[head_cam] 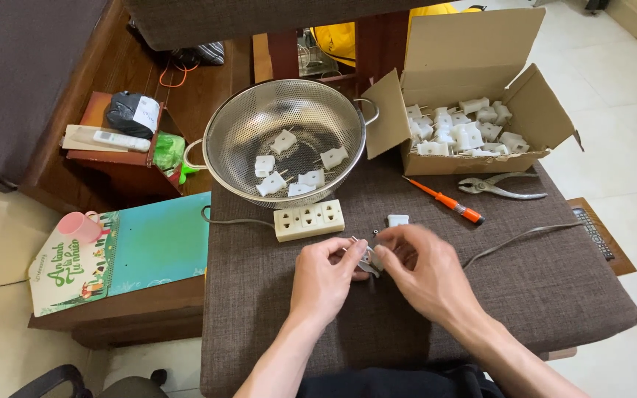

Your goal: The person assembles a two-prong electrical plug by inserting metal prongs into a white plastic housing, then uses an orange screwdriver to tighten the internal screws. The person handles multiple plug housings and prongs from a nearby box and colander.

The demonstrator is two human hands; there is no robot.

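Note:
Both hands meet over the middle of a brown fabric-covered surface (pixel 540 287). My left hand (pixel 324 276) and my right hand (pixel 422 269) pinch a small plug with metal prongs (pixel 366 259) between their fingertips. A grey cable (pixel 514 239) runs from the plug off to the right. A small white plug part (pixel 398 220) lies just beyond my right hand. A cream power strip (pixel 309 220) lies just behind the hands.
A steel colander (pixel 245 118) holding several white plugs stands at the back. An open cardboard box (pixel 473 96) of white plugs sits back right. An orange screwdriver (pixel 447 201) and pliers (pixel 499 186) lie before it. A teal book (pixel 134 250) and pink cup (pixel 77 225) rest left.

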